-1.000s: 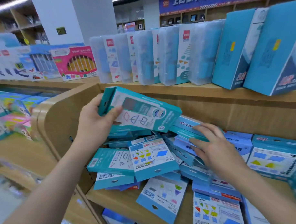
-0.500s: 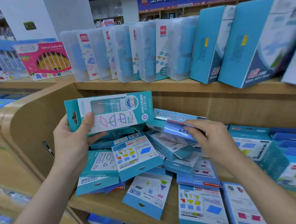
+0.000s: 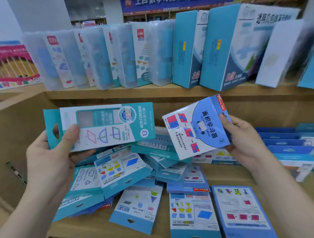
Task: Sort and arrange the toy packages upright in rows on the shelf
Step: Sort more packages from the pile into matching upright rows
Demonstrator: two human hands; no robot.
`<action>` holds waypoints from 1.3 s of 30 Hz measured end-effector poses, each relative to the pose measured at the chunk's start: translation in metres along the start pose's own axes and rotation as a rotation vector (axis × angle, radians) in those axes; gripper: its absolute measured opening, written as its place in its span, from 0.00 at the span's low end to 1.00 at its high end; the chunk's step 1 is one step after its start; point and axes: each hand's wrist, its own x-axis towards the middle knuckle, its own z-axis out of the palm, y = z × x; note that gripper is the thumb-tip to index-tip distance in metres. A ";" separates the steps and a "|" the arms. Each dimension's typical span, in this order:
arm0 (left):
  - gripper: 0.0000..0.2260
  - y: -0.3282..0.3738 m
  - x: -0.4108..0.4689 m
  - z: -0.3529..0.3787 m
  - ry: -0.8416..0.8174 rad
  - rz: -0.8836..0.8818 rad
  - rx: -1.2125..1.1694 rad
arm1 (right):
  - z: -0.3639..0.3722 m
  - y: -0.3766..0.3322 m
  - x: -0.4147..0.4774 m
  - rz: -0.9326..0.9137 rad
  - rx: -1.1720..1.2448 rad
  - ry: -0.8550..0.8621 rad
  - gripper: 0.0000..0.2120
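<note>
My left hand (image 3: 52,156) grips a long teal toy package (image 3: 103,126) with shape outlines, held sideways above the shelf. A blue and white toy package (image 3: 195,128) with red and blue squares is raised and tilted in my right hand (image 3: 242,139). Below both hands a jumbled pile of teal and blue packages (image 3: 122,170) lies flat and overlapping on the wooden shelf (image 3: 96,229). More blue packages (image 3: 285,150) lie stacked at the right end of the same shelf.
The upper shelf (image 3: 116,93) carries upright clear plastic cases (image 3: 100,56) and tall teal boxes (image 3: 226,47). A pink box (image 3: 12,63) stands at far left. The shelf's curved wooden side panel (image 3: 13,141) closes off the left.
My right hand has lifted a blue and white package out of the pile and turned its front toward me. The left hand keeps the teal package held level; the view has shifted closer.
</note>
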 end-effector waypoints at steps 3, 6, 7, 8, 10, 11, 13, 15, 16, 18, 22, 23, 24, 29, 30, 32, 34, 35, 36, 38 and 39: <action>0.06 0.001 -0.007 0.010 -0.027 -0.013 0.004 | -0.008 -0.003 -0.007 -0.003 0.003 0.007 0.11; 0.07 0.006 -0.014 0.022 -0.066 0.010 0.038 | -0.021 -0.012 -0.018 -0.036 -0.066 0.012 0.10; 0.06 0.007 -0.016 0.026 -0.085 0.026 0.058 | -0.027 -0.016 -0.022 -0.068 -0.108 0.007 0.10; 0.04 0.008 -0.019 0.030 -0.102 0.043 0.094 | -0.032 -0.021 -0.028 -0.107 -0.167 -0.001 0.10; 0.05 0.009 -0.028 0.041 -0.132 0.081 0.208 | -0.044 -0.032 -0.039 -0.167 -0.324 0.005 0.08; 0.06 0.010 -0.033 0.048 -0.155 0.099 0.255 | -0.051 -0.036 -0.045 -0.177 -0.412 0.014 0.07; 0.08 0.009 -0.043 0.064 -0.230 0.132 0.288 | -0.065 -0.039 -0.053 -0.164 -0.597 0.024 0.07; 0.07 0.008 -0.054 0.081 -0.307 0.153 0.300 | -0.080 -0.030 -0.059 -0.146 -0.770 0.013 0.08; 0.06 0.007 -0.059 0.089 -0.341 0.153 0.301 | -0.086 -0.022 -0.062 -0.133 -0.812 0.013 0.09; 0.06 0.003 -0.070 0.105 -0.421 0.143 0.285 | -0.097 -0.004 -0.066 -0.099 -0.840 0.010 0.10; 0.11 -0.003 -0.089 0.130 -0.559 0.120 0.254 | -0.106 0.024 -0.068 -0.089 -0.854 0.036 0.10; 0.10 -0.003 -0.095 0.135 -0.586 0.111 0.246 | -0.108 0.026 -0.067 -0.102 -0.856 0.057 0.08; 0.10 -0.002 -0.100 0.139 -0.617 0.123 0.251 | -0.111 0.028 -0.065 -0.126 -0.871 0.064 0.05; 0.16 0.006 -0.124 0.160 -0.657 0.183 0.293 | -0.132 0.028 -0.060 -0.241 -0.743 -0.040 0.08; 0.16 0.007 -0.130 0.167 -0.664 0.198 0.285 | -0.137 0.027 -0.062 -0.245 -0.697 -0.068 0.12; 0.16 0.009 -0.143 0.182 -0.679 0.218 0.250 | -0.149 0.020 -0.067 -0.286 -0.581 -0.101 0.22; 0.13 0.006 -0.156 0.202 -0.678 0.200 0.199 | -0.160 0.007 -0.077 -0.339 -0.417 -0.186 0.31; 0.12 0.003 -0.162 0.213 -0.679 0.182 0.171 | -0.164 0.000 -0.082 -0.336 -0.317 -0.259 0.33; 0.14 -0.002 -0.167 0.224 -0.682 0.161 0.146 | -0.167 -0.004 -0.087 -0.313 -0.239 -0.339 0.34; 0.14 -0.015 -0.175 0.243 -0.705 0.132 0.121 | -0.169 -0.006 -0.093 -0.263 -0.185 -0.434 0.28; 0.14 -0.022 -0.178 0.249 -0.733 0.129 0.144 | -0.169 -0.006 -0.094 -0.253 -0.201 -0.419 0.23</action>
